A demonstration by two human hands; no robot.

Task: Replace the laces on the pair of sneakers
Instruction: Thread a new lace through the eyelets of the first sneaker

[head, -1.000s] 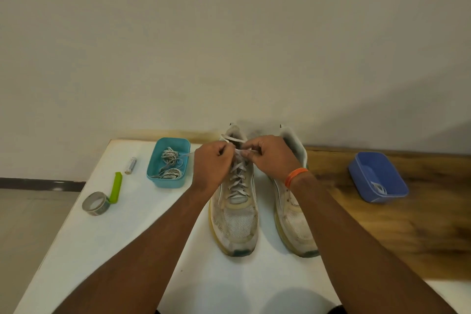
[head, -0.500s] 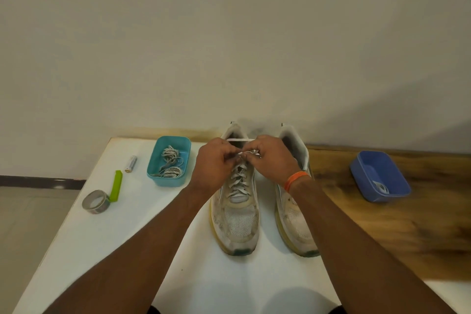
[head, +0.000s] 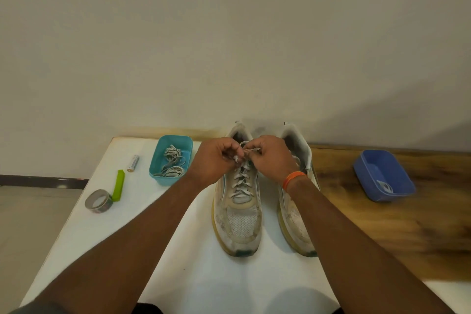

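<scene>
Two worn white sneakers stand side by side on the white table, toes toward me. The left sneaker (head: 238, 222) carries a white lace (head: 241, 181) crossed up its eyelets. My left hand (head: 214, 160) and my right hand (head: 272, 157) meet above its tongue, each pinching an end of that lace near the top eyelets. The right sneaker (head: 297, 222) lies partly under my right forearm, so its lacing is hidden. An orange band sits on my right wrist.
A teal tray (head: 163, 177) at the left holds coiled laces (head: 173, 163). Beside it lie a battery (head: 133, 162), a green clip (head: 119, 185) and a tape roll (head: 99, 201). A blue tray (head: 383, 176) rests on the wooden surface (head: 395, 232) at the right. The wall is close behind.
Both hands have drawn closer together over the left sneaker's top eyelets, and the lace stretch between them has shortened. The sneakers have not moved.
</scene>
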